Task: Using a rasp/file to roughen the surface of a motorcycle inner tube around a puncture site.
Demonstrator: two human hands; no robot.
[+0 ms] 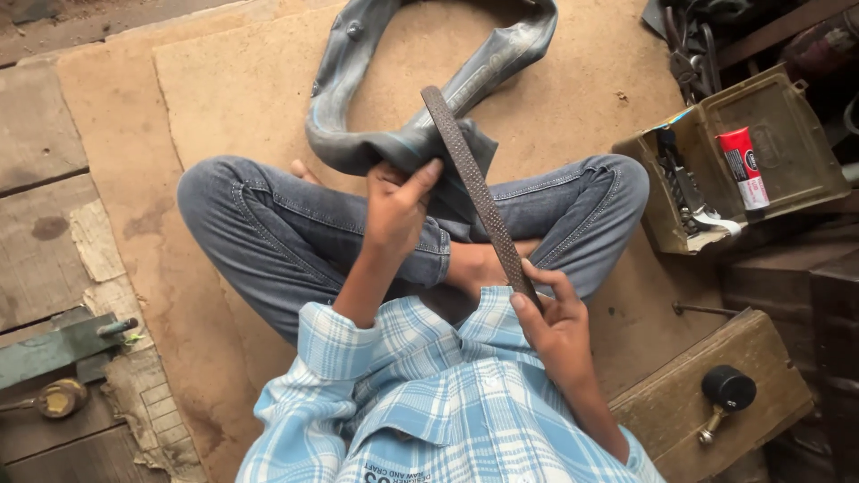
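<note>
The inner tube (429, 98) runs off the top edge (its far loop unseen).

Floor is covered with worn cardboard sheets (224, 98) laid over old wooden planks (40, 134), all lit by soft daylight. An open metal box (778, 134) and a wooden block (680, 394) are parked at one side.

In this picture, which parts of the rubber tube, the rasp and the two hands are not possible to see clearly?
Head view only:
- Inner tube: its top loop is cut off by the upper frame edge; the spot being worked is covered by the left hand.
- Rasp: its lower end is hidden inside the right hand, so any handle cannot be told.
- Left hand's fingertips are hidden behind the tube's fold.
- Open metal box: its small contents are too small to identify.
</note>
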